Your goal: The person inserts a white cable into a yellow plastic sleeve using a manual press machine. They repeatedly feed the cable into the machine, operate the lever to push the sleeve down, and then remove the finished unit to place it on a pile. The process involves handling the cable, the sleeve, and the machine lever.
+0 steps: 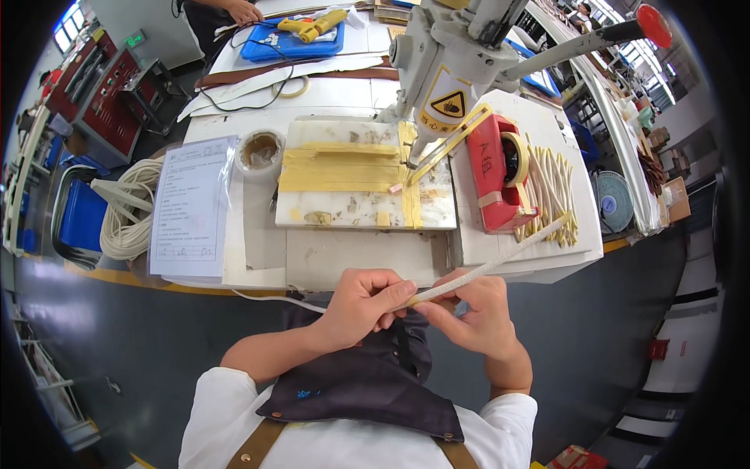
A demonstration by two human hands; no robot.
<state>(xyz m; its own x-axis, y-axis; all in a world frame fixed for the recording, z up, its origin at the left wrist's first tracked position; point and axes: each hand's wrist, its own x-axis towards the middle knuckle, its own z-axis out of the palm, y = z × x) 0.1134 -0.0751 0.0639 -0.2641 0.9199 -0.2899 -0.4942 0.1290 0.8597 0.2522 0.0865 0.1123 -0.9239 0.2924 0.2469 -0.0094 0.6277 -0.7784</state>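
Note:
A white cord runs through both my hands in front of the bench edge. My left hand is closed on it, thumb pressed over the cord. Just beside it my right hand grips the same cord between thumb and fingers. Yellow tape shows on the cord at the fingers, and its far end, up to the right, is wrapped in yellow too. The cord also trails leftward from my left hand past the bench edge. Ahead of my hands lies a white board with yellow tape strips, under a hand press.
A red tape dispenser stands right of the board, next to many short taped cords. To the left are a tape roll, a printed sheet and a coil of white cord. A glue gun lies in a blue tray, near another person's hand.

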